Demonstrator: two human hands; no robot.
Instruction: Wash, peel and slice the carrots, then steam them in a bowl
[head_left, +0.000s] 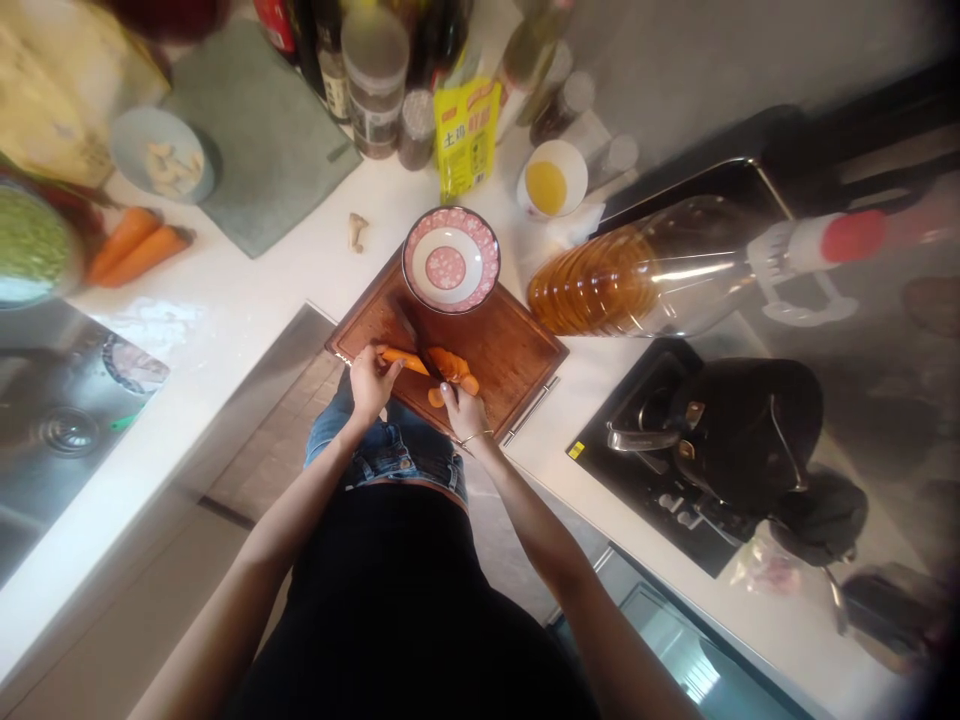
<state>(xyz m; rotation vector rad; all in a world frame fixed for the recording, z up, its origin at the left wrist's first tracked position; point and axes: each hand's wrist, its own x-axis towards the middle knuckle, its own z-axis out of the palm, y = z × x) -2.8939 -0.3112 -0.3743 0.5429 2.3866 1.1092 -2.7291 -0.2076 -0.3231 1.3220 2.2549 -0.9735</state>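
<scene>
A wooden cutting board (517,350) lies on the white counter in front of me. My left hand (370,383) is curled, fingers pressed on a piece of carrot (401,360) at the board's near edge. My right hand (465,408) is closed round the handle of a knife (414,335), whose dark blade runs up and left across the board beside the carrot. Cut carrot slices (452,366) lie between the hands. A pink patterned bowl (450,260), with nothing in it, stands on the board's far corner.
A large oil bottle (622,280) lies right of the board, and a small bowl of yellow liquid (551,180) stands behind it. Two whole carrots (135,248), a bowl of garlic (161,160) and a green cloth (262,140) are at the left. Sink (60,410) left, stove with black pot (739,430) right.
</scene>
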